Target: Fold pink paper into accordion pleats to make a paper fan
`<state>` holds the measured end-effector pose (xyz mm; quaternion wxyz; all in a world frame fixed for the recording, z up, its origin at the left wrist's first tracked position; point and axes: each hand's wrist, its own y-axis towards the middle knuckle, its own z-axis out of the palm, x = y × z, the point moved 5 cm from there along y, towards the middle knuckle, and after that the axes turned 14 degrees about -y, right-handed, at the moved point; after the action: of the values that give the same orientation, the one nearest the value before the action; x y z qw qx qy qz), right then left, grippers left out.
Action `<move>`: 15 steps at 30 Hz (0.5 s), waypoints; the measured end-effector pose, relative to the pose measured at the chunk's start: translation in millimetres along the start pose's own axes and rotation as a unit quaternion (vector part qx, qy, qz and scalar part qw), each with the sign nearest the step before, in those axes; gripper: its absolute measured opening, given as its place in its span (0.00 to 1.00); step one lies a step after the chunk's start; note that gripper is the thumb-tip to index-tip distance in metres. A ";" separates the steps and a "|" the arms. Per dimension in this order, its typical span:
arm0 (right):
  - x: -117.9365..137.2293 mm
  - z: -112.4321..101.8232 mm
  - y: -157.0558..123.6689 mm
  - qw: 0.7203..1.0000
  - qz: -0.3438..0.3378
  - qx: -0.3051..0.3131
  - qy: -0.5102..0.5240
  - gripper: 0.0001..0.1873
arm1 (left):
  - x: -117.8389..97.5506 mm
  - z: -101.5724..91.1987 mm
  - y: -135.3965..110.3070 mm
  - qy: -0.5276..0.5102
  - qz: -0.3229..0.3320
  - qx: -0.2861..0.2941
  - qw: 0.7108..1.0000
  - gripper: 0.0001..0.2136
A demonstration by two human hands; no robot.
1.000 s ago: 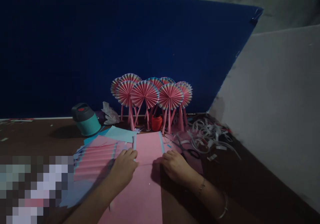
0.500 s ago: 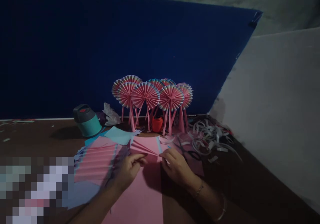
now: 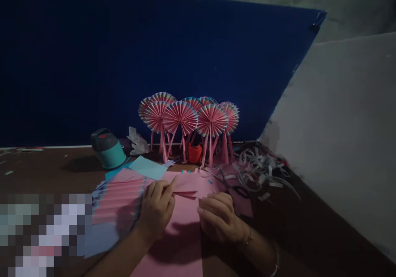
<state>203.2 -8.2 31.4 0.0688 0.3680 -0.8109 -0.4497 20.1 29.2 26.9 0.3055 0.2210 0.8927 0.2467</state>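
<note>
A pink paper sheet (image 3: 182, 235) lies on the brown table in front of me, its far end turned over into a narrow fold (image 3: 188, 184). My left hand (image 3: 157, 209) rests curled on the sheet's left side, its index finger pressing the fold. My right hand (image 3: 221, 217) is closed on the sheet's right edge, fingers bent together. To the left lies a pleated pink sheet (image 3: 119, 200) on blue paper.
Several round pink paper fans on sticks (image 3: 188, 122) stand at the back against a blue board (image 3: 154, 62). A teal jar (image 3: 108, 148) sits left of them, an orange spool (image 3: 194, 153) below. Scissors (image 3: 238, 190) and curled paper strips (image 3: 262, 167) lie right. A white board (image 3: 340, 136) closes the right side.
The far end of the pink sheet has been lifted and folded over toward me. Both hands have drawn back a little and now press the fold down.
</note>
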 end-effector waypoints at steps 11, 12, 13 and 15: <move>-5.4 46.0 2.0 0.947 0.018 0.321 0.001 0.11 | -11.5 50.4 -15.2 0.112 -0.005 0.276 0.955 0.21; -5.4 47.3 0.7 0.943 0.014 0.332 -0.002 0.10 | -10.6 50.2 -15.2 0.107 -0.009 0.283 0.953 0.21; -5.5 48.6 -0.7 0.940 0.010 0.341 -0.008 0.09 | -9.8 49.5 -15.0 0.100 -0.008 0.289 0.952 0.20; -6.1 51.5 -3.6 0.935 0.007 0.355 -0.018 0.06 | -9.1 47.5 -14.5 0.073 0.007 0.308 0.949 0.19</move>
<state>186.6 29.6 -0.2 -0.0779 0.3548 -0.9214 -0.1383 54.2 27.5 -10.3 0.1552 0.2921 0.9434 -0.0227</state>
